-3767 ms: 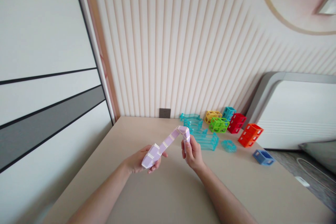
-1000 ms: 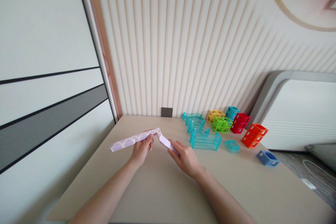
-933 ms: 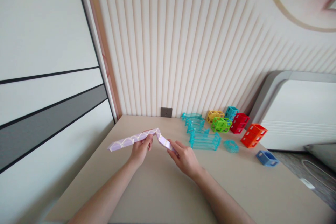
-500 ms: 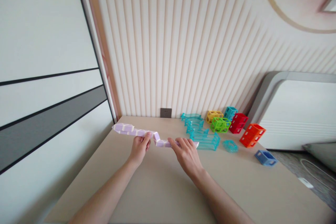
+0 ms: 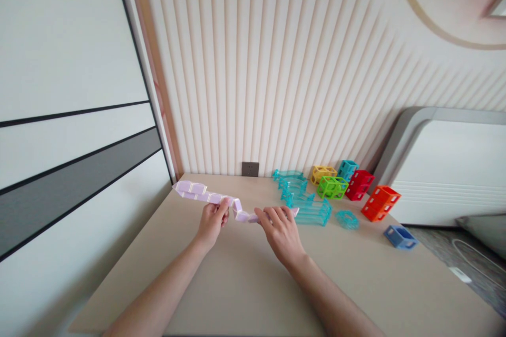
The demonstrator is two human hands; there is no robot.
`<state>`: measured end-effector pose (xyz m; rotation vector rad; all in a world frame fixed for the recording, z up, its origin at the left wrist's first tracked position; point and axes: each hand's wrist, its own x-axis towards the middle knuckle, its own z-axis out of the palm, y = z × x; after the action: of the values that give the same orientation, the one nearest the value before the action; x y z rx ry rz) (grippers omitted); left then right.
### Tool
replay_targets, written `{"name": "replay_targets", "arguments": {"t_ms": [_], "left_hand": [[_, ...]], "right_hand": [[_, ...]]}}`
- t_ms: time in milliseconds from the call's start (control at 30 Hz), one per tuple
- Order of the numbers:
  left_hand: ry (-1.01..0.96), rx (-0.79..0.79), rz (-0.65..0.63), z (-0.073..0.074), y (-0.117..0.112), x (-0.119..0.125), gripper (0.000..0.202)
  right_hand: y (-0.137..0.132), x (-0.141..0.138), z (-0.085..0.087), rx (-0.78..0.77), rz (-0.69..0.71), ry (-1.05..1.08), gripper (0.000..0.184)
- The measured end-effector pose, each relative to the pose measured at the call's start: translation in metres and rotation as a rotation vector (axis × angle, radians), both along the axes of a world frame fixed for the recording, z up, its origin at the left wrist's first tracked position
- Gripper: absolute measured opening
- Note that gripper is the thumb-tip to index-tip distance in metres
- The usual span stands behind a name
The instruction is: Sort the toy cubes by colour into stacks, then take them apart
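Observation:
A long pale-purple segmented twist toy (image 5: 197,193) stretches from upper left to right above the beige table (image 5: 237,295). My left hand (image 5: 211,221) grips it near its middle, fingers closed round it. My right hand (image 5: 279,227) holds the toy's right part, fingers curled over it, with the end (image 5: 294,212) sticking out past my fingertips. The toy has a small kink (image 5: 238,209) between my two hands.
Clear teal track pieces (image 5: 306,205) lie just beyond my right hand. Further right stand yellow (image 5: 322,174), green (image 5: 332,187), teal (image 5: 348,168), red (image 5: 359,184) and orange (image 5: 381,202) open blocks, plus a blue one (image 5: 399,236). A wall socket (image 5: 250,169) sits at the table's back.
Over the past seconds the toy went from a bent arch to a nearly straight line. Since half a second ago its left end has dropped slightly; both hands keep hold.

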<state>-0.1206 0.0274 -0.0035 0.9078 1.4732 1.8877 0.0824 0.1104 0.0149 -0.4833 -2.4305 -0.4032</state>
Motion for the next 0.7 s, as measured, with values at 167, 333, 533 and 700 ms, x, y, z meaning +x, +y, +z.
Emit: {"name": "replay_targets", "arguments": {"t_ms": [167, 333, 533, 700], "left_hand": [[-0.15, 0.09, -0.056, -0.0013, 0.0013, 0.0004, 0.049], [-0.127, 0.082, -0.078, -0.0047, 0.0009, 0.002, 0.049], [-0.047, 0.032, -0.142, -0.0065, 0.0001, 0.0053, 0.044], [-0.003, 0.031, -0.155, -0.0042, -0.0012, 0.0009, 0.047]], "right_hand": [[0.0042, -0.0024, -0.0061, -0.114, -0.04, 0.013, 0.025], [0.002, -0.0026, -0.0021, -0.147, 0.002, 0.018, 0.03], [0.0016, -0.0007, -0.0014, -0.08, 0.062, -0.015, 0.031], [0.0006, 0.0024, 0.0019, -0.021, 0.072, 0.016, 0.037]]}}
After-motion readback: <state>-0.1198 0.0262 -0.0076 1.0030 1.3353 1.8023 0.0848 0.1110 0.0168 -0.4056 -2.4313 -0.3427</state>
